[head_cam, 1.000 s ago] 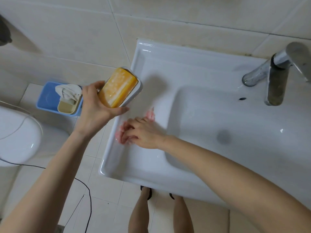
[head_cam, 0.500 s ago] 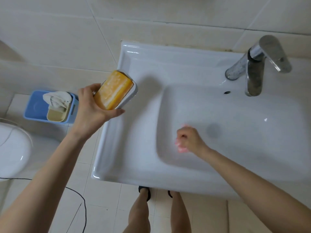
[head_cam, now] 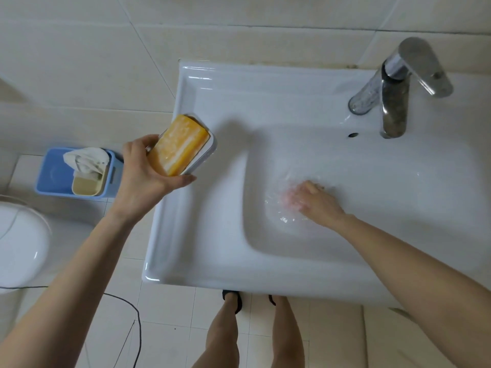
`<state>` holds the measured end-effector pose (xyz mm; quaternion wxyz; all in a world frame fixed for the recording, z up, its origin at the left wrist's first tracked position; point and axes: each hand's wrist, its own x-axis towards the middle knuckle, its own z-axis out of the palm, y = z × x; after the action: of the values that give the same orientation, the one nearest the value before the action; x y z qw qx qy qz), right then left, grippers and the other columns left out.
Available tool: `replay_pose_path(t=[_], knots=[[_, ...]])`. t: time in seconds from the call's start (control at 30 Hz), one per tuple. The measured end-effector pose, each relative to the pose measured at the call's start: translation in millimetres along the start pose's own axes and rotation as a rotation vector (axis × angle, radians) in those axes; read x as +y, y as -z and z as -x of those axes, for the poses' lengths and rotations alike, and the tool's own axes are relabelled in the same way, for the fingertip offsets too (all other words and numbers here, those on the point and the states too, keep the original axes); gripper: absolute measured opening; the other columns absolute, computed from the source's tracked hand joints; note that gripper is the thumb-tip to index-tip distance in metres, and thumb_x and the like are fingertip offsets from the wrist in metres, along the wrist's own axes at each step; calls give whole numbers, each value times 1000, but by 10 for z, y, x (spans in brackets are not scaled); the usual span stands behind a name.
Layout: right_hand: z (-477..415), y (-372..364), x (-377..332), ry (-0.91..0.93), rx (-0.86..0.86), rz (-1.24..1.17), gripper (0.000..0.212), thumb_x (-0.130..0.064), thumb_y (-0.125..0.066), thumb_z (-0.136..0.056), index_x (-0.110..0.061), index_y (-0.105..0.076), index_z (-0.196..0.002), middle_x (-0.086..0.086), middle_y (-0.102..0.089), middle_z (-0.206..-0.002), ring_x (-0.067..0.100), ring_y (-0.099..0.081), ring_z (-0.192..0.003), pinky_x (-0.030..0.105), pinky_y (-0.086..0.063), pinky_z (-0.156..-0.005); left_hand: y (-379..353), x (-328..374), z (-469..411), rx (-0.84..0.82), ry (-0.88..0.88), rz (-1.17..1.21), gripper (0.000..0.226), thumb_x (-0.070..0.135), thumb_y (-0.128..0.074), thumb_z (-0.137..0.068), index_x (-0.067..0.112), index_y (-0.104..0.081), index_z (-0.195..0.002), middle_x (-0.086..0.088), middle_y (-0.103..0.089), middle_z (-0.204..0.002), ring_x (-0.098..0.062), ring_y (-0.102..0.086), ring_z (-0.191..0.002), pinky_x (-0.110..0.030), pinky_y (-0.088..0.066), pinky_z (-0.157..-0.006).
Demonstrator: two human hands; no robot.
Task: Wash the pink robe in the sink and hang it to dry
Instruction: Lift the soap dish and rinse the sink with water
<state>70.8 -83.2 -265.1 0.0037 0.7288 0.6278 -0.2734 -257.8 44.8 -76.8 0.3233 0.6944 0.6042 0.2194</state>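
A small pink robe (head_cam: 290, 198), blurred and partly under my fingers, lies in shallow rippling water in the basin of the white sink (head_cam: 186, 235). My right hand (head_cam: 320, 204) is down in the basin and grips the robe against the bottom. Over the sink's left rim, my left hand (head_cam: 143, 181) holds a white soap dish (head_cam: 210, 150) tilted, and a yellow soap bar (head_cam: 180, 146) lies in it.
A chrome faucet (head_cam: 393, 102) stands at the sink's back right, above an overflow hole (head_cam: 353, 134). On the floor to the left are a blue bin (head_cam: 53, 171) with white cloth, a white toilet (head_cam: 18, 245) and a black cable (head_cam: 134, 317). My legs stand under the front edge.
My right hand carried the pink robe from the sink's left ledge into the basin and now has it in the water. The left hand keeps holding the soap dish.
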Motion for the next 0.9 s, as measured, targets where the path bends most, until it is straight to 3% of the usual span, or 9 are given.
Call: replay_pose_path(t=[0.1, 0.2, 0.27, 0.33, 0.4, 0.53, 0.67, 0.77, 0.9], knots=[[-25, 27, -87, -274, 149, -305, 28, -2, -55, -81, -15, -65, -103, 5, -50, -110, 28, -56, -101, 24, -45, -81, 11, -6, 13, 3, 3, 2, 98, 35, -89, -50, 11, -41, -132, -1, -36, -123, 2, -35, -97, 5, -32, -72], [-26, 278, -478, -336, -44, -844, 18, 5, -55, -82, -12, -62, -83, 4, -57, -86, 13, -55, -73, 10, -40, -50, 32, 11, 17, -7, 12, 7, 99, 42, -80, -46, 12, -41, -133, -3, -37, -125, 2, -35, -98, 4, -33, -73], [54, 532, -817, -233, -46, -1136, 12, -4, -64, -80, -10, -64, -90, 3, -68, -88, 7, -58, -67, 9, -38, -45, 55, 13, 16, -7, 17, -2, 99, 42, -79, -46, 11, -41, -133, -3, -37, -124, 2, -34, -97, 4, -32, -72], [147, 689, -1110, -34, -67, -1355, 20, -6, -68, -79, -9, -63, -98, -4, -71, -97, 6, -66, -84, 10, -42, -53, 88, 10, 20, 2, 20, -10, 100, 41, -82, -47, 12, -42, -133, -3, -37, -125, 3, -34, -96, 5, -32, -71], [207, 651, -1353, 151, -48, -1249, 24, -10, -70, -81, -16, -63, -103, -8, -67, -106, 11, -64, -98, 17, -49, -70, 125, 10, 15, 5, 24, -20, 100, 40, -86, -49, 13, -41, -134, -5, -38, -128, 1, -36, -99, 0, -34, -72], [137, 306, -1518, 391, 219, -400, 23, -20, -68, -77, -17, -71, -99, 0, -63, -97, 26, -55, -90, 27, -35, -80, 190, 17, -18, 9, 43, -21, 107, 53, -78, -41, 15, -40, -134, -3, -37, -127, -4, -38, -103, -15, -37, -84], [135, 242, -1858, 345, 255, -400, 22, 3, -67, -73, -12, -75, -87, 11, -58, -109, 31, -52, -95, 30, -40, -80, 188, 38, -48, 22, 58, -17, 104, 47, -80, -44, 14, -40, -134, -4, -37, -127, -6, -39, -106, -25, -42, -89], [317, 171, -1969, 580, 177, -252, 38, 5, -62, -65, -20, -75, -91, 7, -58, -96, 24, -52, -84, 23, -20, -70, 143, 86, -59, 15, 62, 3, 101, 43, -81, -46, 14, -40, -134, -4, -35, -126, -9, -40, -107, -33, -47, -91], [527, 132, -1535, 625, 100, -277, 42, 5, -60, -66, -25, -74, -91, 2, -55, -95, 16, -39, -89, 35, -39, -75, 91, 148, -81, -15, 39, 33, 101, 41, -81, -46, 12, -40, -134, -1, -34, -124, -8, -39, -107, -22, -39, -91]])
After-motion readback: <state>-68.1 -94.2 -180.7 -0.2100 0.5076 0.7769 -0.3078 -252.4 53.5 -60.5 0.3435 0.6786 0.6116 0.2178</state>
